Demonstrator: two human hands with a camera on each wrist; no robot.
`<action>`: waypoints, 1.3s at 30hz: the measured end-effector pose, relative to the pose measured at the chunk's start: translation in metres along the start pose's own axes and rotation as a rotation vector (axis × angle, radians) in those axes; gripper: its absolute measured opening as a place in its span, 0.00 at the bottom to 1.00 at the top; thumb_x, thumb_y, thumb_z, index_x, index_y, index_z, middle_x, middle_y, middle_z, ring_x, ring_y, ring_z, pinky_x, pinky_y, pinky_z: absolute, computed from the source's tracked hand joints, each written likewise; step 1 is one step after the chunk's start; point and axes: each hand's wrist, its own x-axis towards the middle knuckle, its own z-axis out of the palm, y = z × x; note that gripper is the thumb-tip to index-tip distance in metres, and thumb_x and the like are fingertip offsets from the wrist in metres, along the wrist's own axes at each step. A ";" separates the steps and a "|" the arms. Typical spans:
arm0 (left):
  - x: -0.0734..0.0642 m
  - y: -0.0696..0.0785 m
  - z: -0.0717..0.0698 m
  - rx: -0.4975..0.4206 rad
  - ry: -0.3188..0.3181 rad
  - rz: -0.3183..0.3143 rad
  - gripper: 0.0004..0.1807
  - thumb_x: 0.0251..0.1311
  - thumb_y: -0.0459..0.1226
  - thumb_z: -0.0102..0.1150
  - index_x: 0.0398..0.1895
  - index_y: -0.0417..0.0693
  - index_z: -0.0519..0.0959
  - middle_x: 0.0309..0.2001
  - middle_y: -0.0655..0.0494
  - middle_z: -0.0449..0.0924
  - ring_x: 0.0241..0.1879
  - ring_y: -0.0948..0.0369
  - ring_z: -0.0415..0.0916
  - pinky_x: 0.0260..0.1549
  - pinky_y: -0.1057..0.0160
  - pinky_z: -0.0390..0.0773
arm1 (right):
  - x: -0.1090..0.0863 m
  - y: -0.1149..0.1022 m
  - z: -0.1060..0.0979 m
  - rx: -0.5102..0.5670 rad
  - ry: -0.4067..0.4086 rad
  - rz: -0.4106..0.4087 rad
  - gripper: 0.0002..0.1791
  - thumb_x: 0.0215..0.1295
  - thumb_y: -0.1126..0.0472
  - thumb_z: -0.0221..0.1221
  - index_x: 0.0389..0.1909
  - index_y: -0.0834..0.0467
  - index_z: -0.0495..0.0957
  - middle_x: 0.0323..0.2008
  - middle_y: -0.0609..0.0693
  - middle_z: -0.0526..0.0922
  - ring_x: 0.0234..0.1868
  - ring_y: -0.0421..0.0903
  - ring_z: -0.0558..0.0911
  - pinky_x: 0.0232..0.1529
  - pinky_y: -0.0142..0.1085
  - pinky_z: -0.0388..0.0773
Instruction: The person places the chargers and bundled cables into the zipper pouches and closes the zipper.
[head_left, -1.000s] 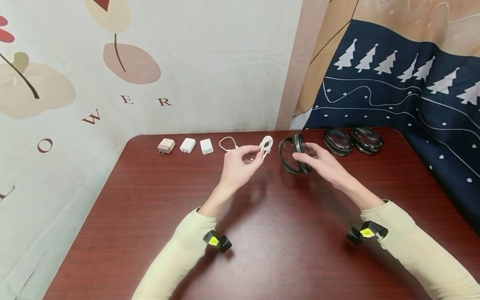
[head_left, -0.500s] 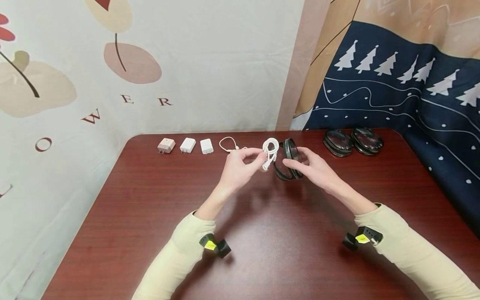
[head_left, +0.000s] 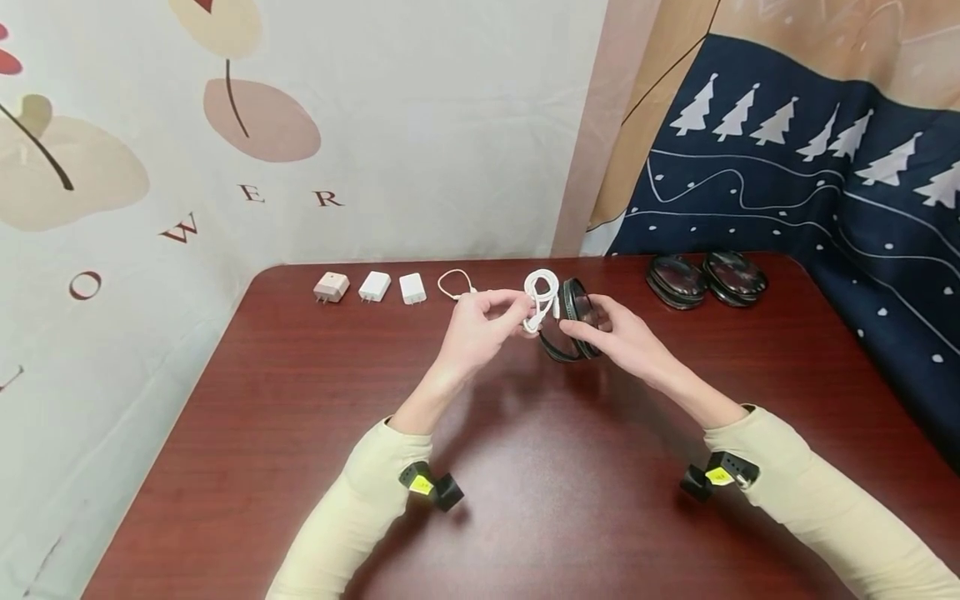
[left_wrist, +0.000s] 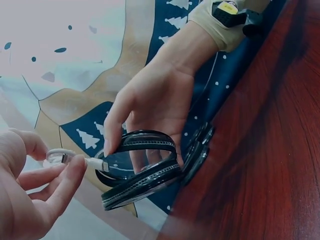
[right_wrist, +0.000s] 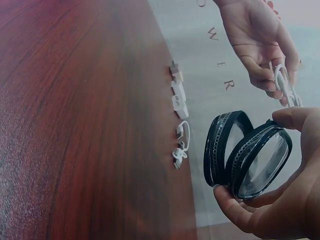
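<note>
A coiled white charging cable [head_left: 542,287] is pinched between the thumb and fingers of my left hand [head_left: 483,329]. My right hand [head_left: 622,337] grips a small round zip pouch [head_left: 576,312] with clear sides and black edging. In the right wrist view the pouch [right_wrist: 245,155] stands unzipped, its two halves spread apart. The left wrist view puts one cable plug [left_wrist: 97,164] at the pouch's opening; I cannot tell whether it touches the rim. Both hands are held above the table, close together.
Along the table's [head_left: 300,433] back edge stand a pinkish charger plug [head_left: 332,287], two white charger plugs [head_left: 375,287] and a looped white cable [head_left: 453,283]. Two closed round pouches [head_left: 677,282] lie at the back right. A cloth backdrop [head_left: 420,133] hangs behind.
My right hand has brought the open pouch left and slightly nearer me. The coiled cable in my left hand has shifted a little right, so cable and pouch now stand side by side.
</note>
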 end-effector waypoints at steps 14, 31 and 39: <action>0.004 -0.009 -0.003 0.265 -0.012 -0.108 0.13 0.65 0.36 0.59 0.46 0.38 0.87 0.35 0.48 0.89 0.30 0.58 0.88 0.48 0.63 0.80 | -0.007 -0.007 0.001 0.019 -0.002 -0.050 0.40 0.69 0.41 0.60 0.73 0.60 0.63 0.61 0.60 0.75 0.56 0.57 0.77 0.56 0.50 0.74; 0.009 -0.008 0.006 0.561 0.030 0.097 0.07 0.62 0.29 0.60 0.33 0.38 0.88 0.28 0.51 0.88 0.24 0.63 0.86 0.26 0.67 0.81 | -0.013 -0.016 0.008 0.032 0.017 -0.107 0.38 0.68 0.43 0.61 0.71 0.60 0.65 0.57 0.59 0.78 0.52 0.54 0.79 0.52 0.46 0.76; 0.010 -0.004 0.013 0.861 0.128 0.095 0.07 0.59 0.33 0.63 0.25 0.51 0.87 0.22 0.62 0.82 0.26 0.57 0.80 0.28 0.54 0.79 | -0.015 -0.019 0.009 0.058 0.021 -0.122 0.36 0.69 0.45 0.61 0.71 0.59 0.65 0.58 0.58 0.78 0.52 0.53 0.79 0.53 0.45 0.75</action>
